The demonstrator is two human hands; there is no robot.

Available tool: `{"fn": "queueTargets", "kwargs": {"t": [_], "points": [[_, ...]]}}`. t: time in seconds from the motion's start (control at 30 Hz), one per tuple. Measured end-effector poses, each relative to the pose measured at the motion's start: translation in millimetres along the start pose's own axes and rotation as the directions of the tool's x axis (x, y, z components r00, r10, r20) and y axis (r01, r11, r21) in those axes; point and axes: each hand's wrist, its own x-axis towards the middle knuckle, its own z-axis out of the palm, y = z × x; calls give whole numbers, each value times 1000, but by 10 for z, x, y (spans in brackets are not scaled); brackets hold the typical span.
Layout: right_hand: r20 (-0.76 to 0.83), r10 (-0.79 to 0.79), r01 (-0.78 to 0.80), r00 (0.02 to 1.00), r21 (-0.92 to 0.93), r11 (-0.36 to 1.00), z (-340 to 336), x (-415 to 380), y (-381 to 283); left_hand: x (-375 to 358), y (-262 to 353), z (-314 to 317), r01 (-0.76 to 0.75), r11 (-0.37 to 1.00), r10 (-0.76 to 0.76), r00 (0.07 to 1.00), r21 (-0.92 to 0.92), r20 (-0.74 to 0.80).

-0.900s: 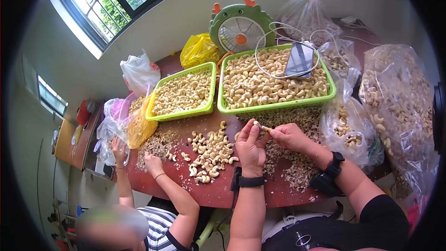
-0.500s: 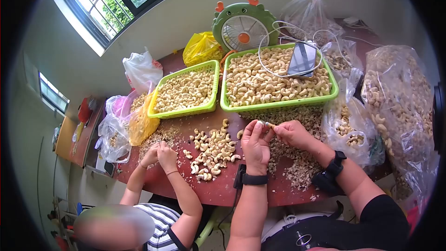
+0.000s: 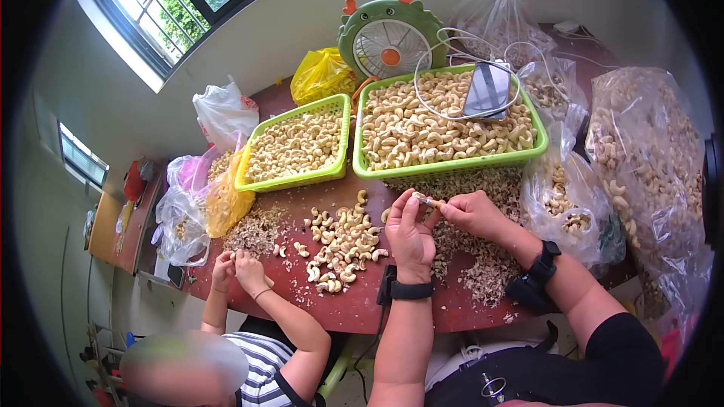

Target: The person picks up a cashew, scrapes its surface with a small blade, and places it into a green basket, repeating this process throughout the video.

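Observation:
My left hand point(image 3: 411, 240), palm up, pinches a cashew nut point(image 3: 416, 194) between thumb and fingertips. In my right hand point(image 3: 473, 215) is a small knife point(image 3: 432, 203) with a light brown handle, its tip touching the nut; the blade is barely visible. Both hands are above the red table, in front of the large green basket point(image 3: 452, 165). A loose pile of cashews point(image 3: 345, 245) lies to the left of my left hand. Under and around my right hand spread flaky skin scraps point(image 3: 483, 280).
At left, a co-worker's hands point(image 3: 243, 273) are near another scrap heap point(image 3: 256, 231). Cashews fill the large basket and a smaller basket point(image 3: 290, 181). A phone point(image 3: 487, 92) with a cable lies on the nuts. Behind stands a green fan point(image 3: 391, 38); clear bags point(image 3: 641, 143) crowd the right.
The co-worker's hands have moved down and left, away from the scrap heap. My hands stay nearly in place, still holding the nut and knife. The view has shifted slightly.

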Motion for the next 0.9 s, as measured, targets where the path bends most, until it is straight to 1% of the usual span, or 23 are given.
{"fn": "queueTargets", "kwargs": {"t": [0.07,0.2,0.27,0.53,0.7,0.9], "points": [[-70,-93,83,993,-135,987,-4,12,51,-9,-22,12,-2,1000,2,1000,-1,-5],[-58,-55,50,997,-84,995,4,20,63,-14,-30,30,-11,1000,11,999,12,-38],[-22,16,-16,1000,12,1000,15,12,44,-5,-29,10,5,1000,-5,999,1,-52],[2,-2,2,1000,7,1000,30,26,76,-8,-4,13,42,999,-40,995,19,-94],[-4,-3,4,1000,17,1000,16,13,46,-2,19,20,43,999,-42,998,9,-41],[-12,-3,4,1000,18,1000,-1,12,48,22,6,-45,53,998,-53,998,16,-16]]}}
